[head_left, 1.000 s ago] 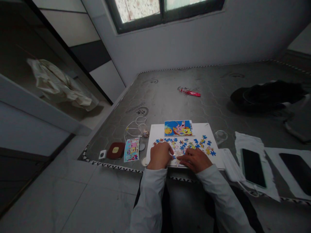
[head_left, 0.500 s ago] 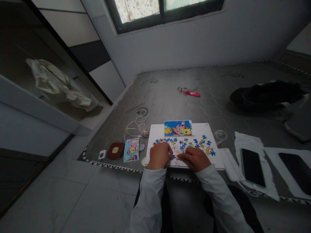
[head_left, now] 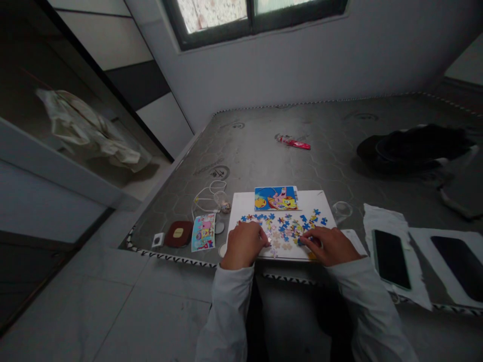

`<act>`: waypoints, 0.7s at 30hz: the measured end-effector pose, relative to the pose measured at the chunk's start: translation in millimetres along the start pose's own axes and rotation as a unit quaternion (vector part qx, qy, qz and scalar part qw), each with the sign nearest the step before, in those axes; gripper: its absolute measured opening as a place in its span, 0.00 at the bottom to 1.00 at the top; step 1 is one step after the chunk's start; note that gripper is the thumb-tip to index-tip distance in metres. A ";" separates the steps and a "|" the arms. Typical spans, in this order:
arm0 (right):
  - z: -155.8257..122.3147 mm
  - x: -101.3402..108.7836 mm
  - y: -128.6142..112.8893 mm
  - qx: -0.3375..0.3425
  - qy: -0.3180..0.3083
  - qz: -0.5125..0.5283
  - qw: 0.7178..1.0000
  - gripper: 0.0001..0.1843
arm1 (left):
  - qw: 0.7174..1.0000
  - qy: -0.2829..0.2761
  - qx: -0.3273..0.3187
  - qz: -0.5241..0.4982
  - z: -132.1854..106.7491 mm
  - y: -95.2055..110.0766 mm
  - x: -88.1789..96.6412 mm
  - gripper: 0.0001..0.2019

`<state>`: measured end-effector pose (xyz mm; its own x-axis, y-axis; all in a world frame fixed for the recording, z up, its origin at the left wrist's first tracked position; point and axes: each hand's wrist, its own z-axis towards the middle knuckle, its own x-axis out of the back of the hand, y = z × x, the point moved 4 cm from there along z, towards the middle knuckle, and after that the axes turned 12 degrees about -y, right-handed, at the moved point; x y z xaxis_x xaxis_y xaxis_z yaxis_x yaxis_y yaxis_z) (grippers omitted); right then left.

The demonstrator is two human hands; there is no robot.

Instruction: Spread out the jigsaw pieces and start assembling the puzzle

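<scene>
Many small jigsaw puzzle pieces (head_left: 286, 236) lie loose on a white board (head_left: 241, 201), mostly blue and yellow, with several pale backs showing. My left hand (head_left: 244, 244) rests over the board's left front part, its fingers closed and the tips down at the pieces; what they hold is hidden. At the front right, my right hand (head_left: 332, 245) has thumb and forefinger together on a blue puzzle piece (head_left: 300, 242). A cartoon picture card (head_left: 276, 198) lies at the back of the board, behind the pieces.
Left of the board lie a second cartoon card (head_left: 204, 232), a brown case (head_left: 178, 234), a small white box (head_left: 158, 240) and a white cord (head_left: 202, 193). To the right are two phones (head_left: 391, 259) on white sheets. A red packet (head_left: 294, 143) and a black cap (head_left: 411, 148) lie farther back.
My right hand has moved right, away from my left hand, uncovering pale pieces between them. My left hand has shifted only slightly. The view has moved a little.
</scene>
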<state>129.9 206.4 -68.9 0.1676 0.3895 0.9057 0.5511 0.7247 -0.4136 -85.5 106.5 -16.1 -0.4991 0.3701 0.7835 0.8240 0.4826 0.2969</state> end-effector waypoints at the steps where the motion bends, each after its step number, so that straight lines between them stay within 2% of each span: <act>1: -1.9 -0.3 5.0 -0.003 -0.027 -0.002 1.000 0.16 | 1.000 -0.003 0.003 0.004 -1.3 0.2 -0.7 0.04; 5: -4.4 -3.2 13.4 -0.016 -0.076 -0.001 0.997 0.12 | 0.999 -0.025 0.018 0.032 0.2 1.0 -8.3 0.03; 15: 6.1 -14.7 -2.4 -0.046 -0.086 0.009 0.995 0.08 | 0.998 -0.019 0.042 0.034 9.4 -2.3 -11.2 0.05; 21: 8.4 -13.9 -8.3 -0.050 -0.083 0.001 0.995 0.08 | 0.999 0.020 0.018 0.018 7.0 7.8 -8.2 0.07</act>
<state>116.1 199.7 -78.8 0.0364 0.4855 0.8735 0.6316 0.6662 -0.3966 -76.9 112.8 -24.1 -0.4572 0.3565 0.8148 0.8311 0.4975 0.2487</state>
